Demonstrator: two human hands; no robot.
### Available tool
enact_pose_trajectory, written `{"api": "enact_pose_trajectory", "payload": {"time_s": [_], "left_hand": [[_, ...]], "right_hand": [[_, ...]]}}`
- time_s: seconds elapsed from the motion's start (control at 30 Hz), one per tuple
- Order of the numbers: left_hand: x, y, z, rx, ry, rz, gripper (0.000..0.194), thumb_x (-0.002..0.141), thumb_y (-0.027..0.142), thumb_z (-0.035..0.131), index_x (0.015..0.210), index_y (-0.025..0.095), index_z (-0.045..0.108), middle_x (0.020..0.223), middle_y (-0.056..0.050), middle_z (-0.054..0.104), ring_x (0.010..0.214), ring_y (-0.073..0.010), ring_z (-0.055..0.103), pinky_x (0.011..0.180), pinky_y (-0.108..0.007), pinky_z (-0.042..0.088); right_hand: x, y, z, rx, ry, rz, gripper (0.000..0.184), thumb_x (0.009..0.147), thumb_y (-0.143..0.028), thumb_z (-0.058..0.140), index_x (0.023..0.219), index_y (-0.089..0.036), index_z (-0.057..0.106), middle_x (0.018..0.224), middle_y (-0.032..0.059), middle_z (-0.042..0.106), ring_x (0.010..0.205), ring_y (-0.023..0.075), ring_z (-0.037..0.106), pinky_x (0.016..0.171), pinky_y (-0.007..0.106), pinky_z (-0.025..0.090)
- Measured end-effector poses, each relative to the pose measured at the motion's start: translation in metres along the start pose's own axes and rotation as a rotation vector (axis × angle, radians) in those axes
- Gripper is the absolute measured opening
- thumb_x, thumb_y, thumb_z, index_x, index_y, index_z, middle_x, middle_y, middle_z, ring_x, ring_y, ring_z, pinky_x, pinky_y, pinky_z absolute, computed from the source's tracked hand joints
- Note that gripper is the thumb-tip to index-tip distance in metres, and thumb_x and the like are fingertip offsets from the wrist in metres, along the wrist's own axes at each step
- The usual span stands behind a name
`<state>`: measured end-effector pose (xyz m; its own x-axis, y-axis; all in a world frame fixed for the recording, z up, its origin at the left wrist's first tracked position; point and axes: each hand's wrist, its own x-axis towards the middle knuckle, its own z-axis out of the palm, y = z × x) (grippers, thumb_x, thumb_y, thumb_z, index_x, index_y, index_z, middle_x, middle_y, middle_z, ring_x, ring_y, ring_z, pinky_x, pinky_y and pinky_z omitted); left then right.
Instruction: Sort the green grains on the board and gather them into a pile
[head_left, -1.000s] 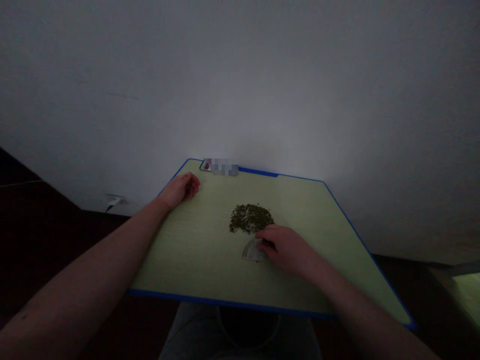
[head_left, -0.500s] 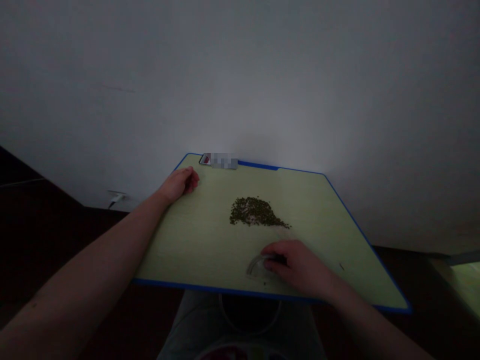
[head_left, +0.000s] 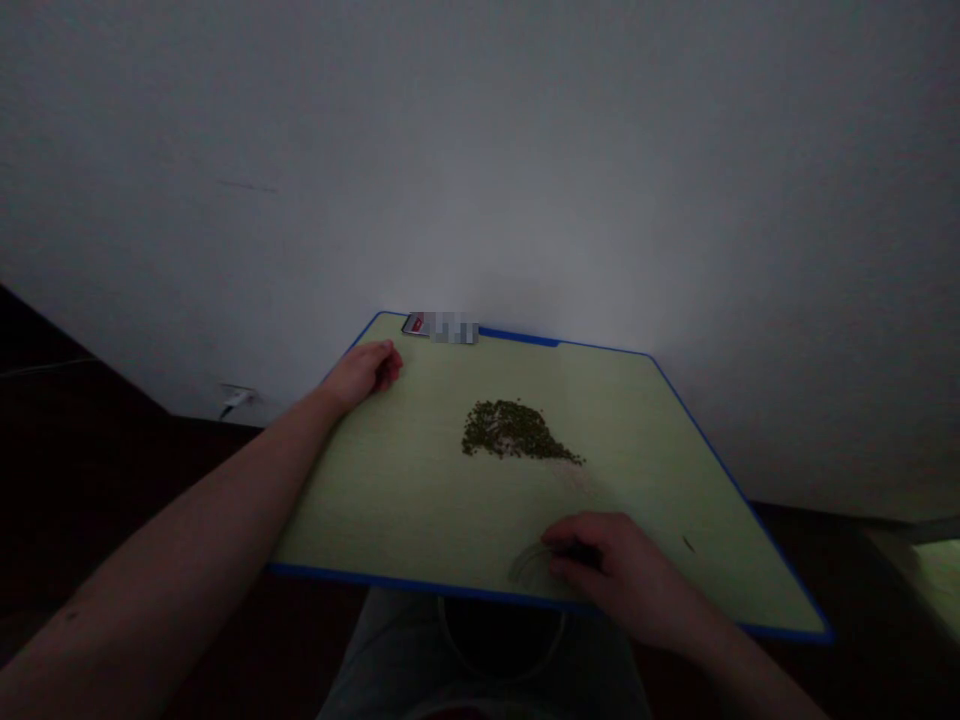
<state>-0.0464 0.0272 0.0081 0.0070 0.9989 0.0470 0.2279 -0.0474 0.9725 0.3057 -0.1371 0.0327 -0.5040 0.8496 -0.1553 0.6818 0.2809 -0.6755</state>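
Note:
A loose heap of small greenish-brown beans or seeds (head_left: 510, 428) lies mid-board, with a thin tail trailing to the right and some pale grains (head_left: 576, 478) just below it. Near the front edge my right hand (head_left: 611, 565) pinches a clear, curved-rimmed piece of plastic (head_left: 531, 562), perhaps a lid or shallow dish; the hand covers part of it. My left hand (head_left: 367, 372) rests on the board's left edge with fingers curled in, and nothing shows in them. It is apart from the heap.
The pale green board (head_left: 420, 500) has a blue rim and stands against a grey wall (head_left: 525, 180). A phone (head_left: 417, 325) lies at its back left. A dark thin sliver (head_left: 688, 544) lies at the right. Below the front edge, a round dark container (head_left: 501, 640) sits between my legs.
My right hand has drawn the clear plastic piece toward the front edge and slightly right, away from the heap. The left hand stays where it was. The view has shifted slightly.

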Motion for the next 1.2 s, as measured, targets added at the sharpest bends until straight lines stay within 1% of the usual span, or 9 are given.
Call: {"api": "enact_pose_trajectory", "payload": {"time_s": [0.17, 0.27, 0.33, 0.47, 0.63, 0.97, 1.07, 1.2], "left_hand": [[0.001, -0.002, -0.001, 0.001, -0.002, -0.006, 0.032, 0.083, 0.04, 0.038, 0.067, 0.016, 0.052, 0.053, 0.0, 0.053, 0.041, -0.0073, 0.044, 0.041, -0.021, 0.031], [0.002, -0.003, -0.001, 0.0, -0.011, -0.005, 0.031, 0.082, 0.04, 0.038, 0.068, 0.016, 0.052, 0.054, 0.0, 0.053, 0.041, -0.0072, 0.045, 0.041, -0.021, 0.032], [0.002, -0.004, -0.001, 0.008, -0.011, -0.001, 0.031, 0.082, 0.04, 0.038, 0.068, 0.016, 0.052, 0.054, 0.0, 0.053, 0.041, -0.0072, 0.044, 0.041, -0.021, 0.032], [0.003, -0.004, -0.001, 0.019, -0.026, 0.019, 0.03, 0.081, 0.04, 0.04, 0.067, 0.016, 0.051, 0.053, 0.001, 0.052, 0.041, -0.0071, 0.043, 0.04, -0.021, 0.031], [0.004, -0.004, -0.001, 0.035, -0.018, 0.003, 0.029, 0.079, 0.039, 0.041, 0.066, 0.016, 0.051, 0.052, 0.001, 0.051, 0.041, -0.0072, 0.043, 0.04, -0.021, 0.031], [0.001, 0.0, 0.0, 0.064, -0.025, 0.023, 0.031, 0.078, 0.042, 0.041, 0.066, 0.015, 0.051, 0.052, 0.001, 0.051, 0.04, -0.0075, 0.043, 0.04, -0.021, 0.029], [0.001, 0.0, 0.0, 0.054, -0.026, 0.023, 0.031, 0.079, 0.042, 0.041, 0.066, 0.015, 0.051, 0.052, 0.001, 0.051, 0.041, -0.0074, 0.043, 0.04, -0.021, 0.03], [0.002, -0.002, 0.0, 0.033, -0.034, 0.013, 0.03, 0.078, 0.04, 0.041, 0.066, 0.015, 0.051, 0.052, 0.001, 0.051, 0.04, -0.0072, 0.042, 0.039, -0.021, 0.03]], "right_hand": [[0.006, -0.001, -0.014, 0.016, 0.069, 0.015, 0.015, 0.077, -0.026, 0.053, 0.087, -0.021, 0.064, 0.081, 0.0018, 0.066, 0.074, 0.0153, 0.058, 0.066, 0.026, 0.043], [0.016, -0.006, -0.022, 0.0, 0.092, -0.013, 0.011, 0.078, -0.026, 0.053, 0.08, -0.02, 0.061, 0.074, 0.0005, 0.063, 0.069, 0.0139, 0.056, 0.062, 0.024, 0.041], [0.027, -0.011, -0.024, -0.026, 0.119, -0.036, 0.01, 0.078, -0.026, 0.051, 0.079, -0.02, 0.06, 0.07, -0.0001, 0.061, 0.065, 0.0129, 0.054, 0.058, 0.024, 0.039], [0.051, -0.021, -0.015, -0.171, 0.212, -0.09, 0.012, 0.079, -0.023, 0.049, 0.084, -0.02, 0.06, 0.071, -0.0001, 0.061, 0.062, 0.0121, 0.053, 0.058, 0.024, 0.037], [0.071, -0.029, 0.0, -0.327, 0.226, -0.174, 0.014, 0.08, -0.018, 0.046, 0.085, -0.019, 0.059, 0.076, 0.0019, 0.062, 0.069, 0.0131, 0.053, 0.062, 0.024, 0.036], [0.08, -0.032, 0.009, -0.401, 0.213, -0.196, 0.015, 0.082, -0.019, 0.044, 0.087, -0.019, 0.058, 0.08, 0.0029, 0.062, 0.074, 0.0143, 0.054, 0.067, 0.026, 0.035], [0.083, -0.033, 0.011, -0.411, 0.232, -0.163, 0.014, 0.081, -0.018, 0.045, 0.085, -0.018, 0.058, 0.079, 0.0032, 0.061, 0.073, 0.0144, 0.054, 0.067, 0.026, 0.035], [0.079, -0.028, 0.007, -0.388, 0.263, -0.113, 0.013, 0.079, -0.018, 0.046, 0.084, -0.019, 0.058, 0.076, 0.0025, 0.061, 0.069, 0.014, 0.053, 0.063, 0.026, 0.034]]}}
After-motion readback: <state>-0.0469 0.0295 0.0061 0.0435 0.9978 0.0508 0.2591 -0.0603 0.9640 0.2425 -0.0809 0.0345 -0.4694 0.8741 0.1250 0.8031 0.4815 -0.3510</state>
